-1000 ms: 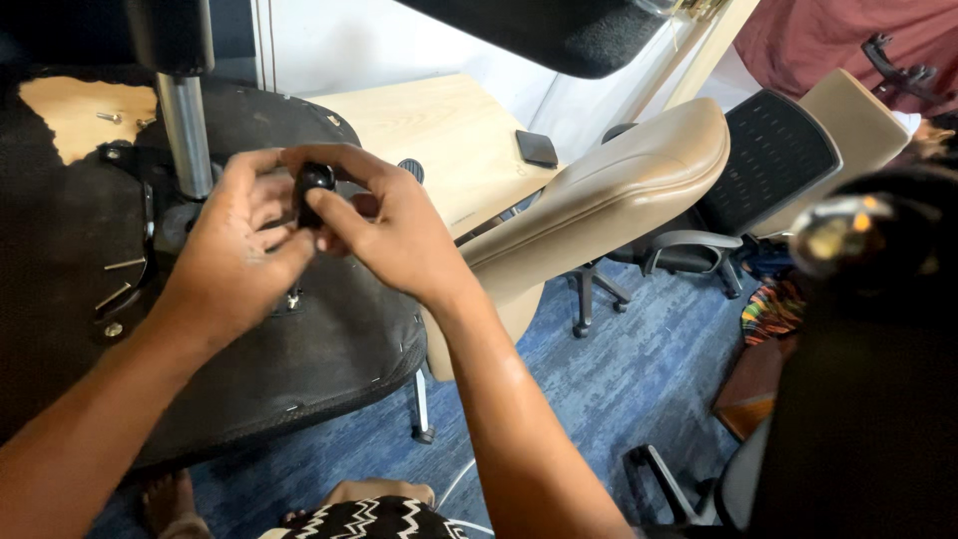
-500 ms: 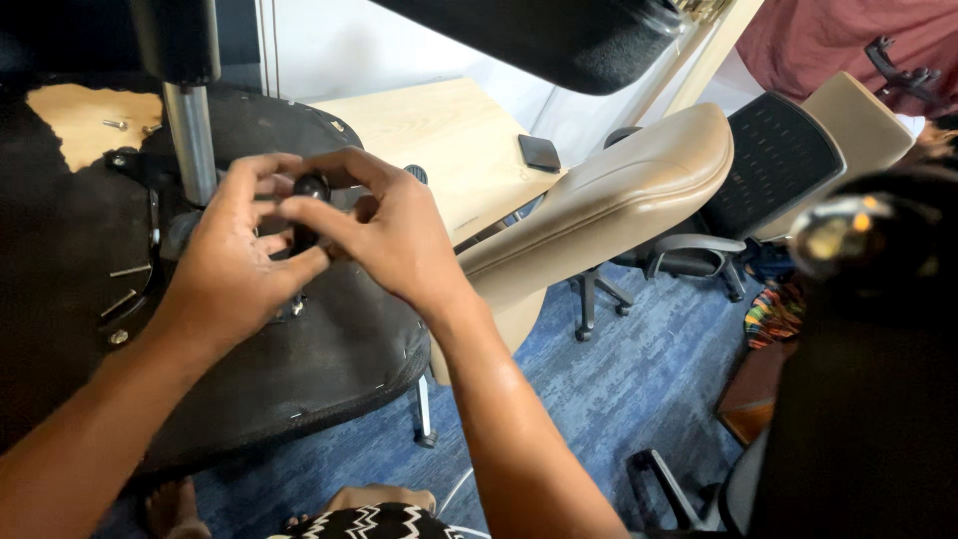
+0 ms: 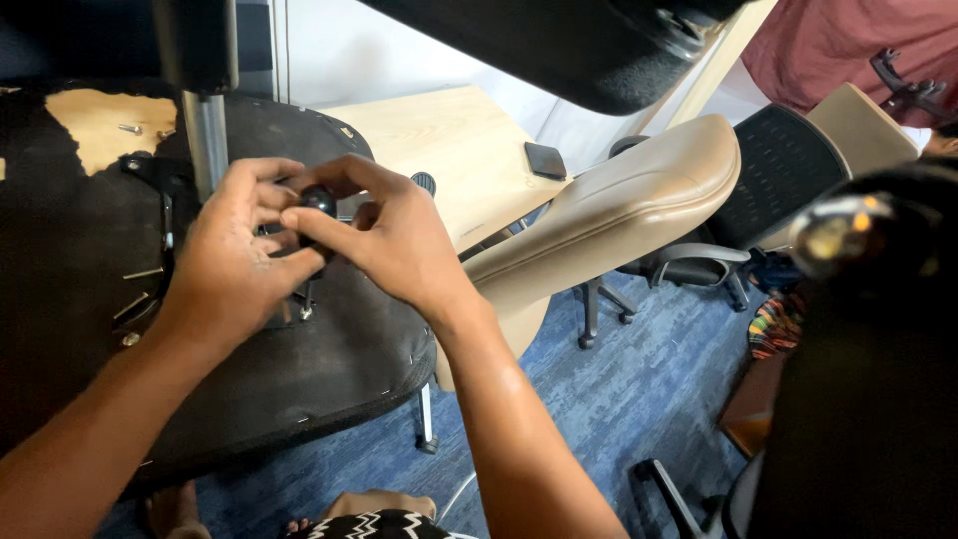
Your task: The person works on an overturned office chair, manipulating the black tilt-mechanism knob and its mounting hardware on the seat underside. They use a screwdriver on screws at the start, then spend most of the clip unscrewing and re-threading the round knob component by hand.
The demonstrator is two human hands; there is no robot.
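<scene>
So the biggest thing in view is the upturned chair seat [image 3: 299,389], a wide black underside with fabric stapled around its edge and a patch of bare wood showing at the upper left. A silver gas-lift column [image 3: 208,140] stands up out of the middle of it, topped by a dark part that runs out of frame. Loose screws lie on the black surface to the left of the column.

To the right, a tan padded chair part [image 3: 619,215] leans at an angle, and behind it sits a pale wooden counter [image 3: 449,150] with a small dark phone-like slab [image 3: 546,160] lying flat on it. Further right there's a mesh-back office chair [image 3: 788,180] on the blue carpet [image 3: 639,399], and a dark blurry shape fills the right edge.

Now the hands. The left hand [image 3: 235,269] is curled in from the left, fingers bent close around a small round black knob [image 3: 319,200]. The right hand [image 3: 399,250] comes in from the right, thumb and forefinger pinched onto that same knob, the other fingers folded behind it. So both hands are closed tight on it together, touching each other. The knob sits just right of the column, just above the seat's underside, near its middle. Can't tell if it's attached to anything underneath, the fingers cover that.
</scene>
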